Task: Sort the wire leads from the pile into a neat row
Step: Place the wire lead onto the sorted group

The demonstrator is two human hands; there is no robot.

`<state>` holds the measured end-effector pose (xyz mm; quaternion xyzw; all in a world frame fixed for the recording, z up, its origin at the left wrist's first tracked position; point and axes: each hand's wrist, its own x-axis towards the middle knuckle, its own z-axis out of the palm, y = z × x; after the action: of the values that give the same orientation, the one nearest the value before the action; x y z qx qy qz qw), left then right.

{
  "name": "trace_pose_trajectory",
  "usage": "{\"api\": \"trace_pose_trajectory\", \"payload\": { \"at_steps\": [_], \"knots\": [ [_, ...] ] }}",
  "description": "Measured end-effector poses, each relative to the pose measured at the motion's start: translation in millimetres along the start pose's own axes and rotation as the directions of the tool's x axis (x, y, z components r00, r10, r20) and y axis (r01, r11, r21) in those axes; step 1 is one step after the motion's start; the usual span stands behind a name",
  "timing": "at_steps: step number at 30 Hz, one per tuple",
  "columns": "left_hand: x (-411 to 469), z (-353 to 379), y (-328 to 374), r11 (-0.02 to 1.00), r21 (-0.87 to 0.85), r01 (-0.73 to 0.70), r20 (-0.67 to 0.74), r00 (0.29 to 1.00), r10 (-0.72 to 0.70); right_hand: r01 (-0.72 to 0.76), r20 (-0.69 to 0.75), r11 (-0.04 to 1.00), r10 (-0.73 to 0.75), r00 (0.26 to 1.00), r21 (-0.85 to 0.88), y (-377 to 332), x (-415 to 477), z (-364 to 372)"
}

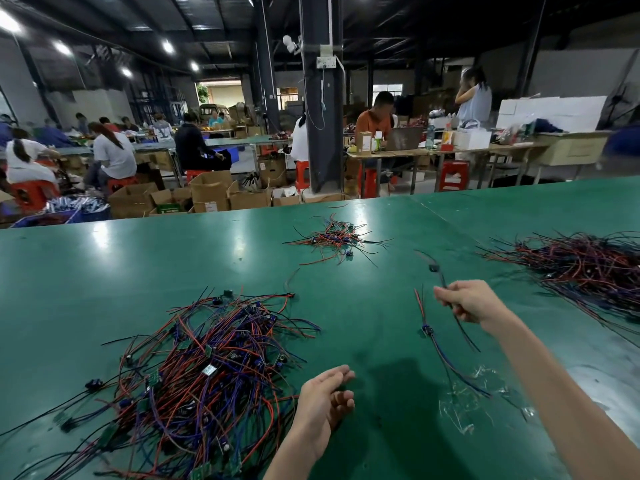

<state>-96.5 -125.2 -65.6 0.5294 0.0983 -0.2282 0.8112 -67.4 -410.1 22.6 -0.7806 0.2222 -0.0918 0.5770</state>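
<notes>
the right hand (465,304) pinched a thin black wire lead (433,268) while the fingers (341,374) of the left hand (322,403) hung loose and empty beside the tangled red-and-blue wire pile (207,368).

Tangled pile (207,368) of red, black, purple leads, single lead (428,331) straight to its right — black lead (433,268) lifted

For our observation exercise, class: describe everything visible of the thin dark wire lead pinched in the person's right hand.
The thin dark wire lead is a slim, flexible strand, plastic-coated by its look, with a small black block near its upper end. The right hand pinches it about midway. The upper part rises up and left, motion-blurred; the lower tail trails down and right over the green tabletop, and whether it touches there cannot be told.
</notes>
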Motion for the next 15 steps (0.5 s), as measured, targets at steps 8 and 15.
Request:
{"api": "trace_pose_trajectory", "payload": {
  "at_steps": [8, 15],
  "knots": [
    [-2.5, 1.0, 1.1, 1.0, 0.02, 0.0, 0.005, 1.0, 0.0, -0.252, 0.094, 0.876, 0.315, 0.944, -0.411, 49.1, -4.4, -15.5],
    [-6.6, 1.9, 2.8, 1.0, 0.028, 0.003, -0.002, 1.0, -0.003, -0.272, -0.103, 0.775, 0.261, 0.96, -0.571, 63.3, 5.2, -10.7]
  ]
}}
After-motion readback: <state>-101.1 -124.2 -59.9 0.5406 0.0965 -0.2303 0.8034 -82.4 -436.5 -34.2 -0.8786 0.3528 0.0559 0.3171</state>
